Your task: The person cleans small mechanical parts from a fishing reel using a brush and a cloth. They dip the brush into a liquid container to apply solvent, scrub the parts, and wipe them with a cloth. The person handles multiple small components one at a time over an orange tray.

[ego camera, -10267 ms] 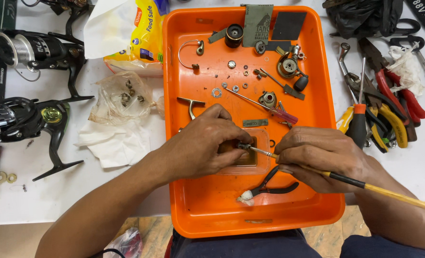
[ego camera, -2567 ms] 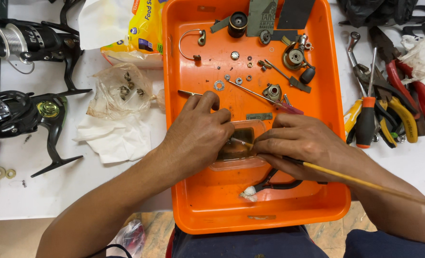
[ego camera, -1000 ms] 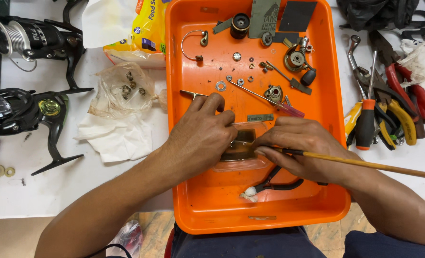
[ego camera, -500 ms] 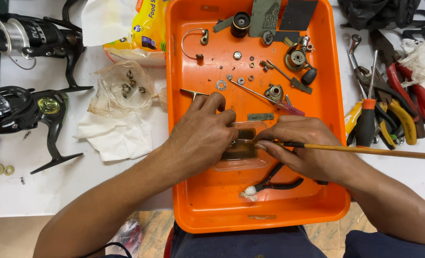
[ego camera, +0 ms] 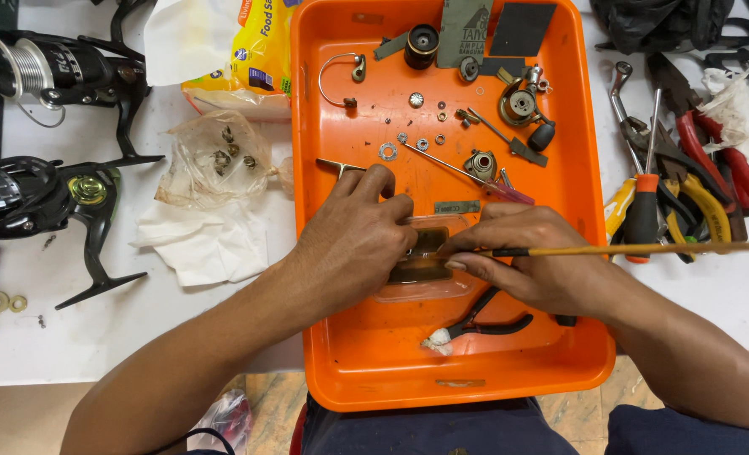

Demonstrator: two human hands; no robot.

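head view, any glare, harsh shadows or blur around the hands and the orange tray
Head view: light is soft and even, with only faint shadows under the left hand and right hand; the orange tray shows mild sheen, no strong glare; focus is sharp across the small parts; the brush handle runs crisp to the frame's right edge.

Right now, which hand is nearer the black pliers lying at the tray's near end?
Right. The right hand lies just above the black pliers, nearly touching; the left hand sits farther up-left.
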